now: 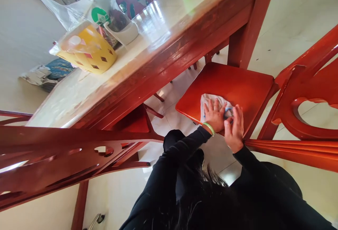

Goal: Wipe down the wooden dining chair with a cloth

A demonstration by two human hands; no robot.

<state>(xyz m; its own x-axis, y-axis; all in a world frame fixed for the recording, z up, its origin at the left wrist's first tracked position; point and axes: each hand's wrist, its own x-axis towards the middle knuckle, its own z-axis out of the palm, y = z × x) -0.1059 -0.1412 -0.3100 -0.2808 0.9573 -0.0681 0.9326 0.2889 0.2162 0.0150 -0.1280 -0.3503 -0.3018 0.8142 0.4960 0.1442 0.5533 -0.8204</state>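
Head view: both hands (224,120) flat on crumpled white cloth (208,100), glossy red chair seat (237,82).

Two hands side by side, pressed down flat.
Left hand (214,116) spread wide; right hand (235,128) close beside it, both arms stretched forward.

cloth (210,99): white with a blue part
chair seat (232,82): glossy red-orange
table (158,22): cream top, red-brown frame
basket (88,52): yellow, diamond holes
wristband (209,128): green
sleeves (185,149): black
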